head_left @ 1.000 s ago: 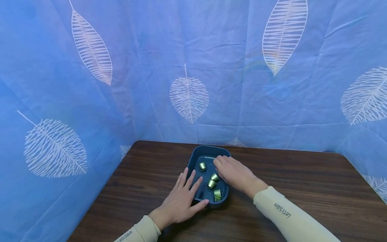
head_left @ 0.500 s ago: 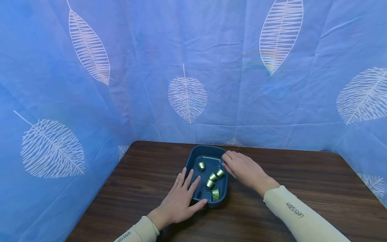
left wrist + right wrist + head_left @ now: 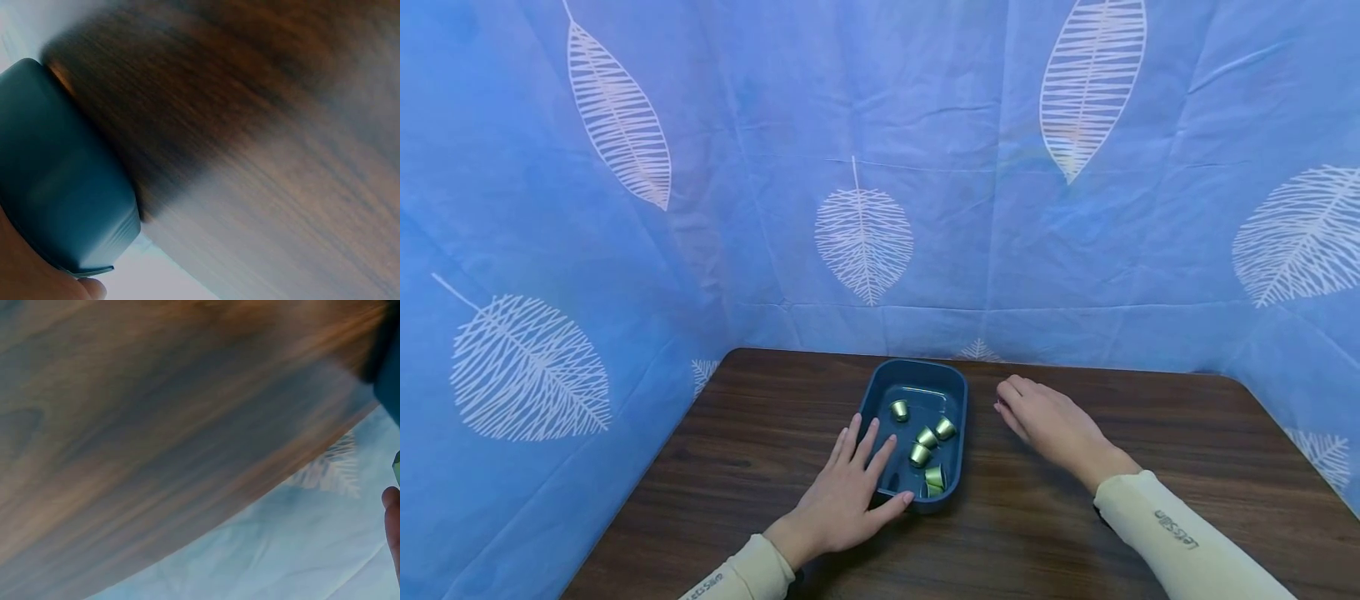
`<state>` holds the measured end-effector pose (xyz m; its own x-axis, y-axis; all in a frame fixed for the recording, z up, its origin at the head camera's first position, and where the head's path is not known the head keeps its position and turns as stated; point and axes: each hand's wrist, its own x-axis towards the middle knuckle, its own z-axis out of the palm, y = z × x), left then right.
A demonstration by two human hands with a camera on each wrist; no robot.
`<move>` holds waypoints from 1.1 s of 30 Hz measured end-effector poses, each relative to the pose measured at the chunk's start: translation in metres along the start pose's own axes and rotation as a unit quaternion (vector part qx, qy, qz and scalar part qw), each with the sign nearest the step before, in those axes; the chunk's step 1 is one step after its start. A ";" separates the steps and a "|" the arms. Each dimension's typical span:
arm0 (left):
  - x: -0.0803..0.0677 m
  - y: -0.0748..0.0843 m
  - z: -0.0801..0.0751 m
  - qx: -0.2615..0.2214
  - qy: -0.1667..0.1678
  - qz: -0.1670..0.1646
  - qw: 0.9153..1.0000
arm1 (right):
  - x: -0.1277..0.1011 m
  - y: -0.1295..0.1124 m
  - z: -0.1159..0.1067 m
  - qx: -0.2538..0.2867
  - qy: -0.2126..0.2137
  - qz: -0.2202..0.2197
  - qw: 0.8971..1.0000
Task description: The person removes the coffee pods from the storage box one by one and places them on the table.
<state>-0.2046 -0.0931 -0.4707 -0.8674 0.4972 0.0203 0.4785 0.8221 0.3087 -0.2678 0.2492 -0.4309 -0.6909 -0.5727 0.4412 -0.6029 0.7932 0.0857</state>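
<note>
In the head view a dark blue tray (image 3: pixel 958 392) stands on the table, holding several shiny green coffee capsules (image 3: pixel 945 428), most of them grouped toward its right and near end. My left hand (image 3: pixel 842 500) lies at the tray's near left corner, fingers straight and spread over its left side, thumb along the near rim. The left wrist view shows the outer wall of the tray (image 3: pixel 69 181) with part of that hand below. Off the tray's right side, my right hand (image 3: pixel 1056 425) is raised with curled fingertips. At a fingertip in the right wrist view, a sliver of a green capsule (image 3: pixel 397 465) shows; the rest is out of frame.
The brown wood-grain table (image 3: pixel 760 433) reaches to a blue cloth (image 3: pixel 760 208) with white leaf prints, which hangs behind it and at both sides. The tray stands close to the table's back edge.
My right hand has moved from over the tray out to the right, past its rim, uncovering a capsule by the right wall. My left hand has stayed in place on the tray.
</note>
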 end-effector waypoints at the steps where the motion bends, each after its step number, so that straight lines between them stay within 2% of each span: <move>1: 0.000 0.000 0.000 0.001 0.001 0.000 1.000 | -0.002 0.002 0.000 0.000 -0.002 0.003 1.000; 12: 0.000 -0.002 0.000 0.003 -0.003 -0.006 1.000 | -0.027 0.017 0.003 0.026 -0.042 0.058 0.997; 22: -0.001 -0.001 0.001 0.008 0.007 0.003 1.000 | -0.046 0.036 0.007 0.022 -0.078 0.105 0.991; 33: -0.001 -0.001 0.001 0.006 0.005 -0.001 1.000 | -0.064 0.052 0.011 0.031 -0.092 0.144 0.985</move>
<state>-0.2043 -0.0940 -0.4722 -0.8696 0.4930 0.0284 0.4784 0.8266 0.2965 -0.2593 0.3247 -0.4650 -0.8942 -0.3581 0.2687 -0.3906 0.9173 -0.0771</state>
